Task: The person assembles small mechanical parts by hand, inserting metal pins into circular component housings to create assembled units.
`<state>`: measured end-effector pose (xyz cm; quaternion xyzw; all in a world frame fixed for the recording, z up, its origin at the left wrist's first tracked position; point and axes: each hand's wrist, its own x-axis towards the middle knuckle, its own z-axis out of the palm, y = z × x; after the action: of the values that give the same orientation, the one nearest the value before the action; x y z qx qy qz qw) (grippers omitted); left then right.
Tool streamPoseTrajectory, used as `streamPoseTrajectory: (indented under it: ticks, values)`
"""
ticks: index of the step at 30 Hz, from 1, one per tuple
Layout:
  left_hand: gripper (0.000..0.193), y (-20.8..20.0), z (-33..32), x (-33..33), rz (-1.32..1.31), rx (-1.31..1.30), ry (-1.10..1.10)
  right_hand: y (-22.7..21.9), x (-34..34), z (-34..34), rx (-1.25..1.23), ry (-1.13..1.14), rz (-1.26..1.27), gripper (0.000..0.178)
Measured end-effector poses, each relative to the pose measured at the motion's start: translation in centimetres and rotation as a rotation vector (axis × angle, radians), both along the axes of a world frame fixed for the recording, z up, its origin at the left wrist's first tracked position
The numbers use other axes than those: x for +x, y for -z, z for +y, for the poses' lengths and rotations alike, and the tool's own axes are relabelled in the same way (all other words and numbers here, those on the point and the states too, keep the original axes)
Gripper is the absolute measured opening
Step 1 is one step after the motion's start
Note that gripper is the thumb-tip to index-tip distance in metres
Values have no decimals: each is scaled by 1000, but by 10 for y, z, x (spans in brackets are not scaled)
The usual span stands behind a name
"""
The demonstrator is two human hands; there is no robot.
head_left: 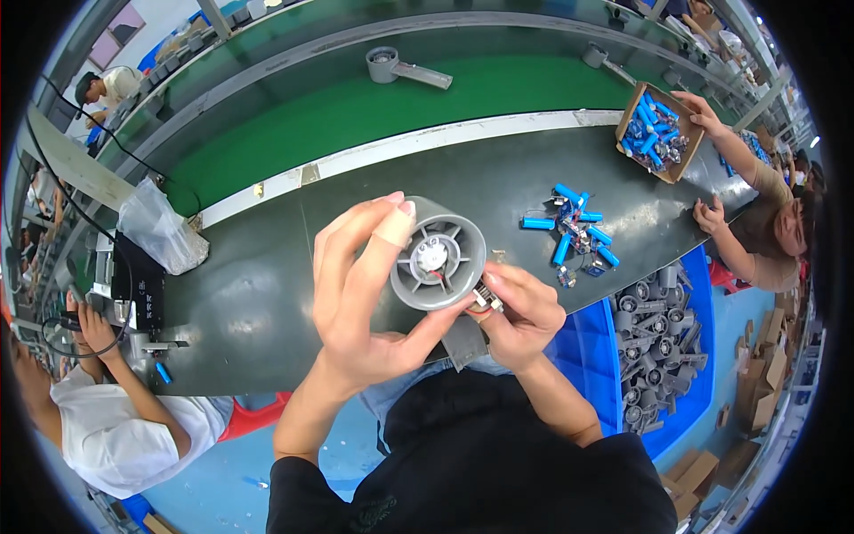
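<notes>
Over the near edge of the dark table, my left hand (356, 289) grips a grey round fan housing (479, 236) by its sides. The housing's round opening faces up toward me, showing spokes and a white hub (432, 257) in the middle, with a bit of red wire beside it. Its grey handle (464, 345) points down toward my body. Beside the housing's lower right, my right hand (527, 316) pinches a small circuit board (486, 298) with thin wires. The fingers partly cover the board, so whether it is joined to the housing is hidden.
Blue battery cells with wired boards (574, 230) lie heaped to the right. A co-worker's hand (703, 116) holds a cardboard box (669, 171) of similar cells. A blue bin (607, 374) holds grey housings. Beyond runs a green conveyor (294, 133); a plastic bag (158, 222) stands left, near another worker.
</notes>
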<state>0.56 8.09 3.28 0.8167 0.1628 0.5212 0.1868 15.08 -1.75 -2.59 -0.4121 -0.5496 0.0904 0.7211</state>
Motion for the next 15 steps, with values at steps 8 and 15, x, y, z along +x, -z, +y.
streamPoseTrajectory:
  ticks: [8,15]
  values:
    - [86,-8,7,-8,51,98,27,-7,-3,10,45,-31,-10,35]
    - [86,-8,16,-10,39,93,13,-7,-5,19,28,-44,5,36]
